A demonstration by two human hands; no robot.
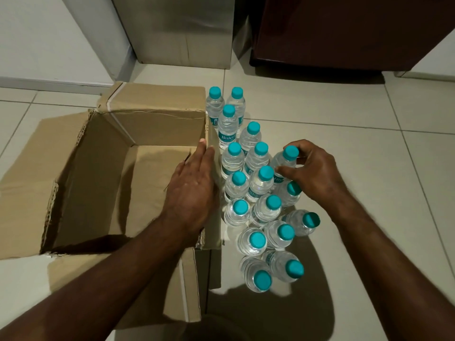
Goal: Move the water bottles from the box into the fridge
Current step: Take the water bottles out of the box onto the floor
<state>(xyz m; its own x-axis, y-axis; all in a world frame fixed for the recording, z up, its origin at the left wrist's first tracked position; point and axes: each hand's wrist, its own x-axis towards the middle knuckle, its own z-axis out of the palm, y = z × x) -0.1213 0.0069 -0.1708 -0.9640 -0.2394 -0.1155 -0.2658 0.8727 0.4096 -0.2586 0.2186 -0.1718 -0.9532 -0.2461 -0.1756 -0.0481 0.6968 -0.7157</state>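
Risk of knocking down crowded water bottles (258, 183) standing on floor (369, 134) at 3 o'clock of emptied box (103, 183). Left hand (190, 190) flat, spread on box wall; right hand (312, 168) pinching 1 tilted bottle (285, 159).

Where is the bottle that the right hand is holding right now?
In the head view, the held bottle stands on the floor at the right edge of the bottle cluster, right of the open cardboard box, gripped by the right hand.

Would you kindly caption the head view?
Right hand grips a bottle beside the emptied box; left hand rests flat.
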